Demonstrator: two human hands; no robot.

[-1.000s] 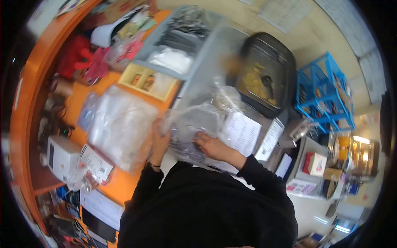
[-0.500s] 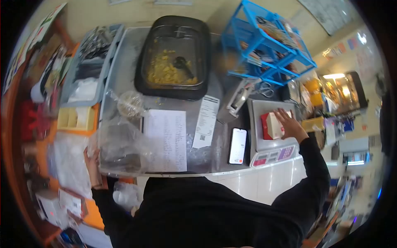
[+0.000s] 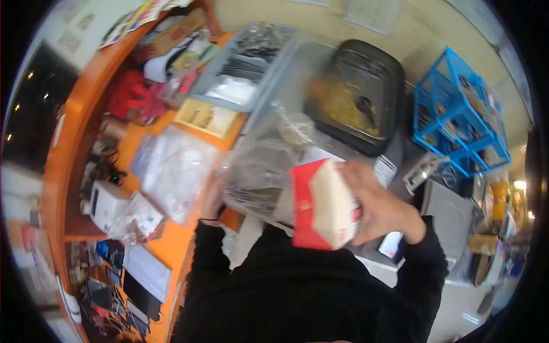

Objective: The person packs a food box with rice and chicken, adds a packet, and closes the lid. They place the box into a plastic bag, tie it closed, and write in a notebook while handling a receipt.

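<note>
My right hand [image 3: 380, 206] is closed around a red and cream paper food box [image 3: 329, 206], held up in front of my body above the counter's front edge. The box looks closed and slightly tilted. At the left, my left hand [image 3: 213, 191] pinches the near side of a clear plastic bag [image 3: 260, 166]; its fingers are blurred and partly hidden. The bag lies puffed out on the metal counter, left of the box. Part of a written sheet [image 3: 320, 154] shows behind the box.
A black pan [image 3: 394, 108] with yellow food and a dark spoon stands at the back. Right are a blue rack [image 3: 457, 126], a scale [image 3: 446, 211] and a phone [image 3: 391, 244]. Left are a grey cutlery bin [image 3: 246, 68] and stacked plastic bags [image 3: 177, 166] on an orange shelf.
My right hand has lifted the food box off the scale and carried it left, towards the plastic bag. The view has turned left. My left hand stays by the bag.
</note>
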